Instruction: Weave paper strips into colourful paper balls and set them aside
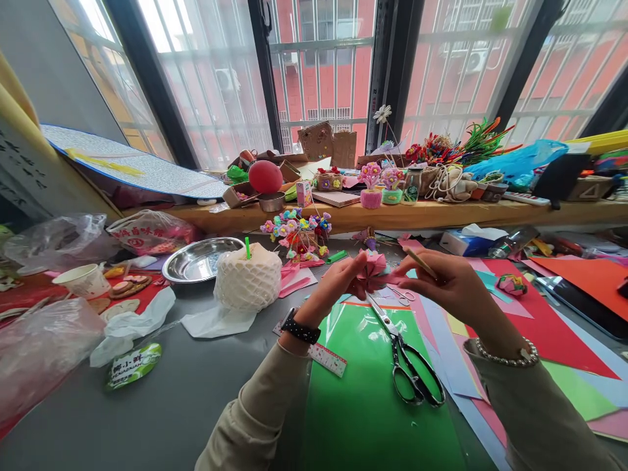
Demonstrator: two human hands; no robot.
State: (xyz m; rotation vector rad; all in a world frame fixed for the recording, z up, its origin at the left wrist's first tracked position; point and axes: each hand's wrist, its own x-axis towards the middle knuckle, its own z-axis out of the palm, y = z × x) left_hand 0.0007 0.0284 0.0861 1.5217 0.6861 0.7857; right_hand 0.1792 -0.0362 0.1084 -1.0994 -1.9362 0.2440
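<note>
My left hand, with a dark watch on its wrist, is closed around a folded pink paper flower. Closed too, my right hand has a thin wooden stick across its fingers, and its fingertips reach the flower's right side. Whether the right fingertips also pinch the paper is hard to see. Below both hands, large black-handled scissors lie on a green sheet. A small patterned ruler rests at the sheet's left edge, and small scissors lie just behind the big pair.
Coloured paper sheets spread to the right, with a folded paper flower on them. To the left stand a net-wrapped coconut, a metal plate and a paper cup. Crafts crowd the wooden sill.
</note>
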